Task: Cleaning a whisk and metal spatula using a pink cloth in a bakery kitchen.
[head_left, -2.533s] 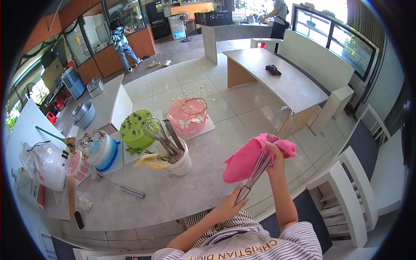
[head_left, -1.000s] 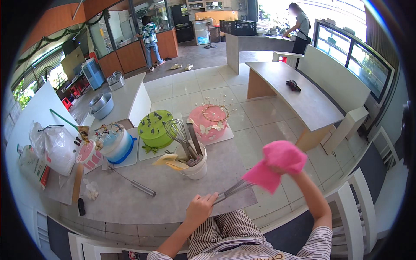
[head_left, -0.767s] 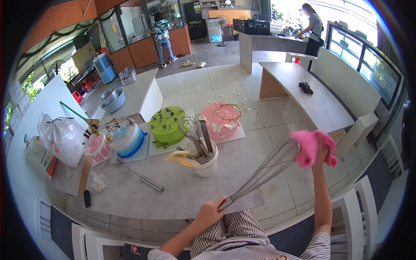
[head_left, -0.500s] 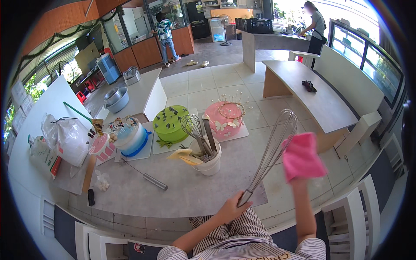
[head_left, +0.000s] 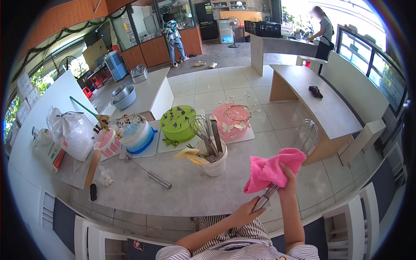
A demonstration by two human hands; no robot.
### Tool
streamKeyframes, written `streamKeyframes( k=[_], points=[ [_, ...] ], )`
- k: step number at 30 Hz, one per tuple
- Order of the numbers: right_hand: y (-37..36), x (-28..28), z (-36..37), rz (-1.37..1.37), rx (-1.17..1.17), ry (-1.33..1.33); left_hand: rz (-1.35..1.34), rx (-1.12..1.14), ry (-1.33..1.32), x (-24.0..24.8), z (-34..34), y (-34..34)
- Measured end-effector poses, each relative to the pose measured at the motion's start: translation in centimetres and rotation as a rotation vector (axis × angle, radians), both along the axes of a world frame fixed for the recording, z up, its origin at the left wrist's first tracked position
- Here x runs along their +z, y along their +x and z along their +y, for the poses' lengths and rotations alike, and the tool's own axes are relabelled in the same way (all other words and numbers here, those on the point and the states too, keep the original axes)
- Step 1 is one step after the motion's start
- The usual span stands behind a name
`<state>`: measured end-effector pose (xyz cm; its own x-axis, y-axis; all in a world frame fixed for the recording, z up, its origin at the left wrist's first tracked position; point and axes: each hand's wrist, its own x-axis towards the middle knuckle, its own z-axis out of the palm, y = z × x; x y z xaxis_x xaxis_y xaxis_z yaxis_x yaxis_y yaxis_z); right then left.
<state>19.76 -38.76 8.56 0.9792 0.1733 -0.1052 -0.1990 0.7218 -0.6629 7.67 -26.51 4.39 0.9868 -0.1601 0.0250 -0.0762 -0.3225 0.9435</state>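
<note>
My left hand point(head_left: 245, 213) is closed around the metal handle of a large balloon whisk point(head_left: 305, 136), held tilted up and to the right off the table's front right corner. A pink cloth point(head_left: 273, 169) wraps the lower wires, gripped by my right hand point(head_left: 287, 180); the cloth hides part of the whisk. To the left of the whisk stands a white bucket point(head_left: 213, 167) packed with whisks, metal tools and yellow-tipped spatulas. A thin whisk-like tool with a metal handle point(head_left: 159, 180) lies on the tabletop left of the bucket.
Decorated cakes line the table's far side: pink point(head_left: 232, 123), green point(head_left: 177, 123), blue-white point(head_left: 138, 134) and a small pink one point(head_left: 107, 144). Plastic bags point(head_left: 73, 134) fill the left end. Another table point(head_left: 316, 95) stands to the right, and two people point(head_left: 323, 32) are farther back.
My right hand has brought the pink cloth left and down onto the whisk's wires, closing around them. The whisk has swung to the right. My view has shifted slightly.
</note>
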Motion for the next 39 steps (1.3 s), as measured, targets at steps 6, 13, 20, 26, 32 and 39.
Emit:
streamKeyframes(
  k=[6, 13, 20, 26, 32, 39],
  points=[
    [2.1, 1.9, -3.5, -0.097, -0.124, 0.050, 0.398, -0.227, -0.215, 2.0, 0.8, -1.0],
    [5.7, 3.8, -4.2, -0.183, -0.147, 0.013, 0.390, -0.253, -0.326, 2.5, 0.9, -1.3],
    [11.8, 3.5, -5.7, -0.879, -0.370, -0.584, 0.369, -0.145, -0.235, 1.8, 1.7, -1.1],
    [13.8, 4.0, -6.4, -0.583, -0.292, -0.347, 0.368, -0.128, -0.263, 1.9, 2.5, -1.2],
    [11.8, 5.2, -7.0, -0.657, -0.689, -0.779, 0.343, -0.144, -0.222, 1.2, 3.7, -0.9],
    [9.6, 6.9, -9.8, -0.457, -1.010, -0.423, 0.251, -0.053, -0.174, 0.2, 4.4, -1.5]
  ],
)
